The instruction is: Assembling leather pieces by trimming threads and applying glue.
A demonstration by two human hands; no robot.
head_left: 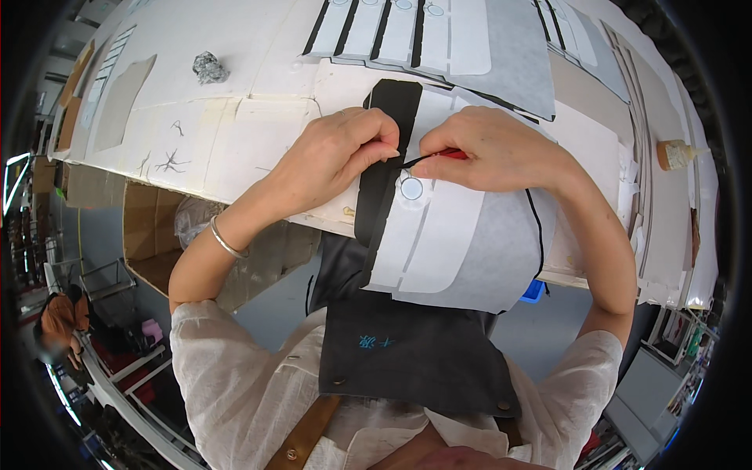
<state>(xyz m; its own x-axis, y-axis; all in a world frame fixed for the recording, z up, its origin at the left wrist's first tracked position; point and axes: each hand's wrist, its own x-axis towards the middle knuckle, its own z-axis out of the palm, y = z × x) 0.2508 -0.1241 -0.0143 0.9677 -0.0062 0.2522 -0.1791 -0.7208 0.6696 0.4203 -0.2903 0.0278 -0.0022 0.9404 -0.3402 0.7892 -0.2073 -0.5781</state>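
A pale layered sheet panel (439, 251) with a black strip (395, 102) along its left side lies over the table's near edge. My left hand (341, 153) is closed in a pinch at the edge of this strip; what its fingertips grip is hidden. Just to the right, my right hand (493, 149) is closed round a small red-handled tool (453, 153), mostly covered by the fingers. A thin black piece spans the gap between both sets of fingertips, tool tip or cord, I cannot tell which. Below it sits a pale round disc (411, 188) with a dark outline.
Similar panels with black strips (384, 35) lie overlapped at the back. A crumpled grey ball (209, 68) rests at far left. Right are stacked grey boards (634, 117) and a small amber bottle (675, 155). A black cord (537, 227) hangs over the panel; a cardboard box (153, 235) stands below.
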